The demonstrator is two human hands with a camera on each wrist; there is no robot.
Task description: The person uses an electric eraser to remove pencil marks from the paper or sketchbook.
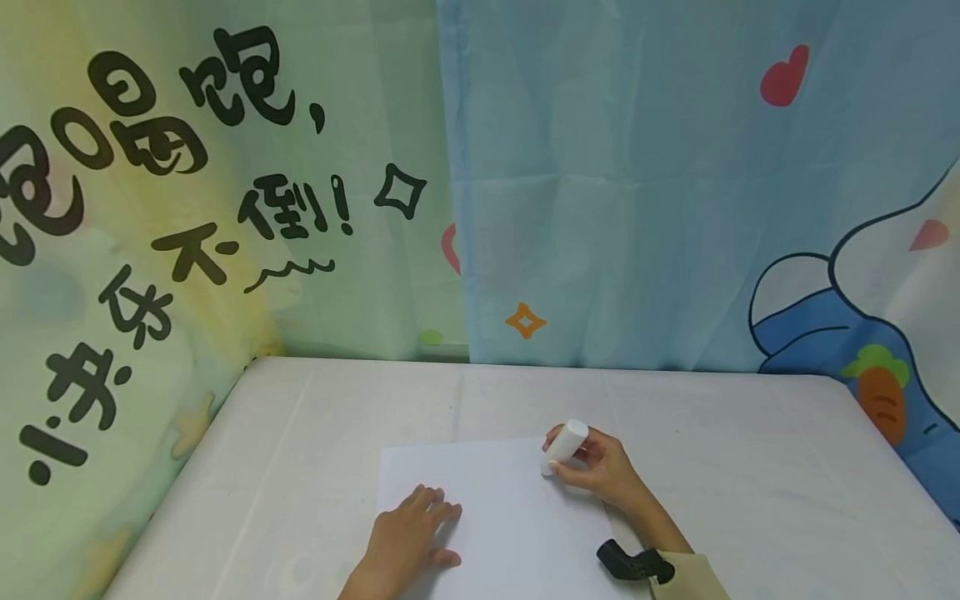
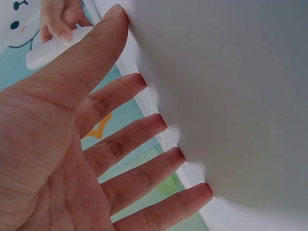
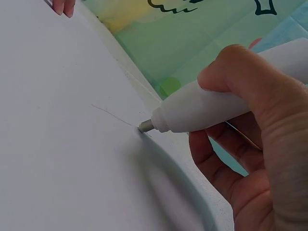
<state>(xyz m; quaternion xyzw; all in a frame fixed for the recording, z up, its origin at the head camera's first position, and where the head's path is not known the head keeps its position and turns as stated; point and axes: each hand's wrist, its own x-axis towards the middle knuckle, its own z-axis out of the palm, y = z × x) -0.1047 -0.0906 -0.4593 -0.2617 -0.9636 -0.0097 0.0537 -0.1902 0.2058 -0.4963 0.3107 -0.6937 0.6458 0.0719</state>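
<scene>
A white sheet of paper point(image 1: 495, 500) lies on the white table. The right hand point(image 1: 603, 475) grips a thick white pen-like tool point(image 1: 566, 443) near the paper's upper right part. In the right wrist view the metal tip of the tool point(image 3: 207, 108) meets the paper point(image 3: 57, 125) at the end of a thin faint line, with thumb and fingers round the body. Fingertips of the left hand point(image 1: 408, 537) rest on the paper's left part, fingers spread; the left wrist view shows this hand point(image 2: 72, 134) with thumb and fingertips against the sheet.
The white table point(image 1: 300, 442) extends around the paper. A black strap-like object point(image 1: 633, 562) sits at the right wrist beside a light sleeve point(image 1: 690, 577). Behind the table hang a green cloth with black writing point(image 1: 360, 275) and a blue cloth point(image 1: 637, 208).
</scene>
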